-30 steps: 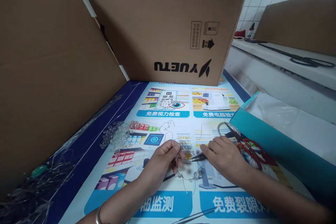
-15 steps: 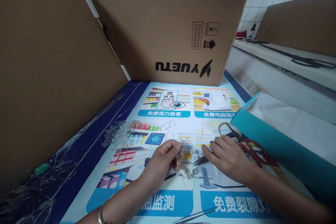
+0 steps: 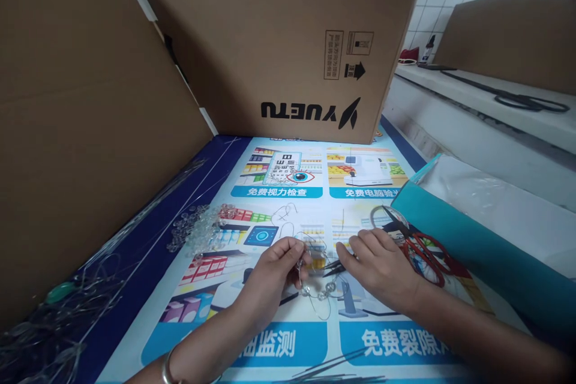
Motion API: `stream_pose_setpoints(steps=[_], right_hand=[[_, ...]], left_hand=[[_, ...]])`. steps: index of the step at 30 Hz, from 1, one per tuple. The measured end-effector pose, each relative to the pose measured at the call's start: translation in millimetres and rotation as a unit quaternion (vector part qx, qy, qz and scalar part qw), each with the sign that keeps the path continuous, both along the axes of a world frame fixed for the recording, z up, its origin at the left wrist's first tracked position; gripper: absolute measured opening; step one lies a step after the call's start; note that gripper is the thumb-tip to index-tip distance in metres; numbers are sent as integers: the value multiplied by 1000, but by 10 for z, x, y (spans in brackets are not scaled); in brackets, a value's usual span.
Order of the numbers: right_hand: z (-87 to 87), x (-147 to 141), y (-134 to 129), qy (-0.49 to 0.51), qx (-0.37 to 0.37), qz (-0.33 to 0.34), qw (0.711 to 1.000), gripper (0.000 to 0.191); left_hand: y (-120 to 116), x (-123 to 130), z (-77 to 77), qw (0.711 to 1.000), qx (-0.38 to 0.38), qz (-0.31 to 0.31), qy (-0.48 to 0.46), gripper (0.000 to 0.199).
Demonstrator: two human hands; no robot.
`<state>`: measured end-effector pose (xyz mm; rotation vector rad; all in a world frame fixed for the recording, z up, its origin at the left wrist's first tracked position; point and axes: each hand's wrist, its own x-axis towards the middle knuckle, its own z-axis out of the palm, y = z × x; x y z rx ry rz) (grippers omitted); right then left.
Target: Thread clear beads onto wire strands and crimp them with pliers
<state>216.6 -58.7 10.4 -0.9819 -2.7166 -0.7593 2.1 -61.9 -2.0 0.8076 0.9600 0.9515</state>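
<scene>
Head: cardboard [image 3: 279, 42] stands on printed tabletop [image 3: 317, 215] beyond hands [image 3: 281, 264] [image 3: 378, 264].

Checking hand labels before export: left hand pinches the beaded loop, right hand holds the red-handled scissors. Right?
Not quite: the right hand holds a dark, pointed pliers-like tool. The head view shows the red-handled scissors lying just beyond that hand, near the teal box. The left hand does pinch the beaded loop.
</scene>
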Motion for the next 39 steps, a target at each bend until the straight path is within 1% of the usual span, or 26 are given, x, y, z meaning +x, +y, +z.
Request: stream_pose_setpoints(steps=[5,10,15,20,24,27,30,32,34,36,38,39], right_hand=[[-30,18,6,-1,-20,-13,1000,24],[-65,57,26,27,-46,-14,998,22],[-87,73,47,67,-109,-71,989,18],[-31,71,54,74,-193,-123,971,12],[19,60,46,86,-217,-145,961,13],[23,58,46,93,-220,-143,960,16],[7,69,48,87,-204,-121,968,11],[6,79,42,81,-162,-91,979,11],[24,88,28,59,-109,-41,991,17],[58,92,10,27,-67,21,997,22],[90,98,-2,0,-46,78,996,24],[100,103,-2,-2,-41,91,995,23]], left_hand=[[-6,-5,12,1000,-8,-12,4,21],[-6,-20,-21,1000,3,-20,24,22],[-1,-17,-66,999,25,-10,35,20],[-5,-9,-84,996,46,-5,77,21],[-21,20,-46,995,48,5,84,22],[-36,49,7,996,45,17,76,23],[-40,57,32,996,38,21,77,25],[-36,47,14,995,29,18,90,25],[-34,33,-27,993,24,10,116,25],[-40,20,-72,987,32,-4,155,24],[-51,11,-100,978,54,-11,201,24],[-55,6,-105,973,66,-11,223,24]])
